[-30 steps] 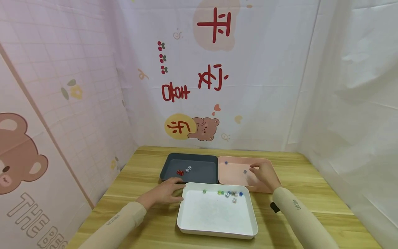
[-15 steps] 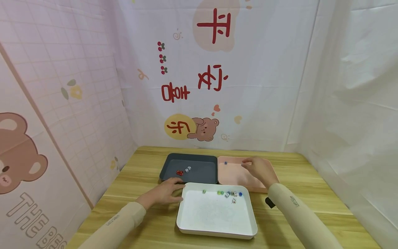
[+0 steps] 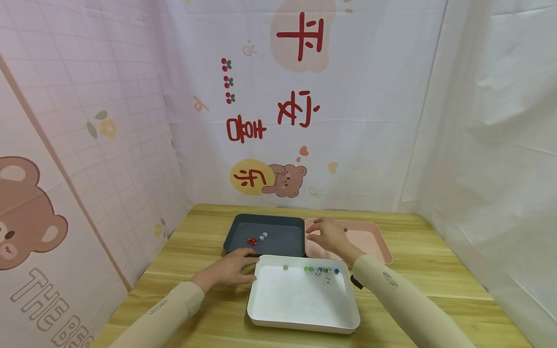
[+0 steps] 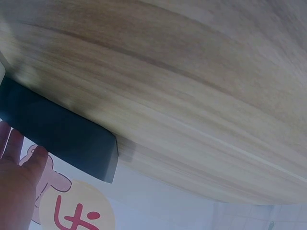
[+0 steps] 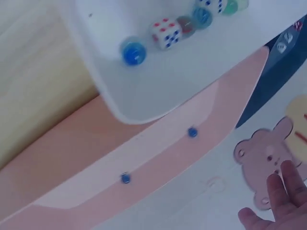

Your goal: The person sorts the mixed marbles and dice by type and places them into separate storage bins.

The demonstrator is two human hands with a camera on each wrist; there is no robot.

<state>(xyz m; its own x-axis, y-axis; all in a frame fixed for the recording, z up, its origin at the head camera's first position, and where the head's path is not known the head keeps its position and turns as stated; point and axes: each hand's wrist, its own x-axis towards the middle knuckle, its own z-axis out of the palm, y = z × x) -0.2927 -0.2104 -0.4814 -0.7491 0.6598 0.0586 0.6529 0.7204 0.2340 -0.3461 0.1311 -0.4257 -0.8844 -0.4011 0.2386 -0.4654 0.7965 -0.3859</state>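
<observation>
Right grip [image 3: 331, 237], fingers loosely spread and holding nothing, hangs over the left part of the pink tray [image 3: 369, 241], where two small blue pieces [image 5: 192, 132] lie. Left grip [image 3: 231, 268] lies relaxed beside the white tray [image 3: 304, 299]; both trays' long axes run left to right, roughly parallel to the counter's [image 3: 435, 270] far edge.

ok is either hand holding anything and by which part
Nothing is visibly held: right hand over the pink tray, left hand beside the white tray.
</observation>
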